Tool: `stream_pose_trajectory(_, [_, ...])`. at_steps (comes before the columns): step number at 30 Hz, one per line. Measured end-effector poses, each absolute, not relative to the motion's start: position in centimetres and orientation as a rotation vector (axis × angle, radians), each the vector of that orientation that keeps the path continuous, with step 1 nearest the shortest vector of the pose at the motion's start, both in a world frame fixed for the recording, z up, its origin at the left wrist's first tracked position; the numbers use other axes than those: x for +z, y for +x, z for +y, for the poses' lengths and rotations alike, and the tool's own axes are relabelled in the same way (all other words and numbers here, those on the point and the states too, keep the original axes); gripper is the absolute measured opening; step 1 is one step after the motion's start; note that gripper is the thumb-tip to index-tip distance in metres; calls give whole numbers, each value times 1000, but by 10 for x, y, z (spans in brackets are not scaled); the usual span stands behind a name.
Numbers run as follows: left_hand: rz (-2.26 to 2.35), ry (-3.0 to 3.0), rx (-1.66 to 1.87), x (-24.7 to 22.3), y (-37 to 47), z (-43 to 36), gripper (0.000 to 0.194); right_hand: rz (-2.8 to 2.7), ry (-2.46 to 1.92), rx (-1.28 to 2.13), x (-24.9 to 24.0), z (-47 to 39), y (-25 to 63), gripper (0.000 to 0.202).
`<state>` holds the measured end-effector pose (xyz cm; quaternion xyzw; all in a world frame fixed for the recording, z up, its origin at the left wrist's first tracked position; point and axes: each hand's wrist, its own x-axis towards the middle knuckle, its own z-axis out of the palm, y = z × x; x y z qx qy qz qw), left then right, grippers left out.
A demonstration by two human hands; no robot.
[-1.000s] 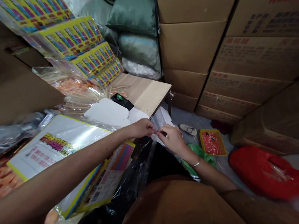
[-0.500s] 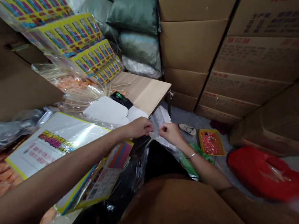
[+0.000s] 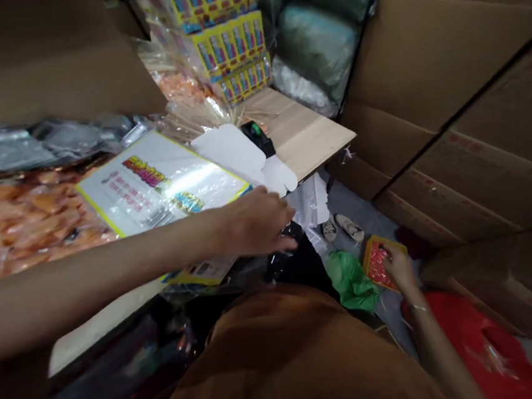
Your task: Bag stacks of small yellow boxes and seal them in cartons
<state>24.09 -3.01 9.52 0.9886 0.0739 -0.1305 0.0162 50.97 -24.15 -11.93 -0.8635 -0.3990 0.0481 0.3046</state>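
Note:
My left hand (image 3: 263, 223) hangs in front of my body at the right edge of the white and yellow printed package (image 3: 170, 177). Its fingers are curled, and whether they hold anything is blurred. Down on the right, my right hand (image 3: 398, 265) reaches over the yellow tray (image 3: 405, 249) on the floor, which holds small red packets (image 3: 376, 267). The fingertips are at a small dark object there, too small to make out. Clear plastic bags (image 3: 307, 205) lie below the table's corner, to the right of my left hand.
A wooden table (image 3: 309, 136) bears white card pieces (image 3: 233, 149), a black tape dispenser (image 3: 257, 139) and stacked yellow boxes (image 3: 232, 46). Orange packets (image 3: 27, 216) lie left. Cardboard boxes (image 3: 443, 38) line the right. Green bag (image 3: 352, 282), shoes (image 3: 348, 227) and red bag (image 3: 490, 334) are on the floor.
My right hand has left the clear bags near my left hand and moved right and down to the yellow tray. The camera view has turned left; my left hand looks nearer.

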Motion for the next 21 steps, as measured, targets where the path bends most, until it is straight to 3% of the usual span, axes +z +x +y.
stream_pose_trajectory(3, [374, 3126, -480, 59, 179, -75, 55, -1358, -1946, -52, -84, -190, 491, 33])
stream_pose_trajectory(7, [711, 3219, -459, -6, 117, -120, 8, -2021, -1303, -272, -9, -100, 392, 43])
stream_pose_trajectory(11, [817, 3257, -169, -5, 66, -141, 23, -2354, -1009, -305, 31, -47, 301, 28])
stream_pose_trajectory(16, [1409, 3337, 119, 13, 0, -166, 32, -2391, -974, -260, 36, -11, 254, 15])
stream_pose_trajectory(21, [1924, 3125, 391, -39, 15, -183, 44, -2385, -790, -216, 35, 7, 226, 19])
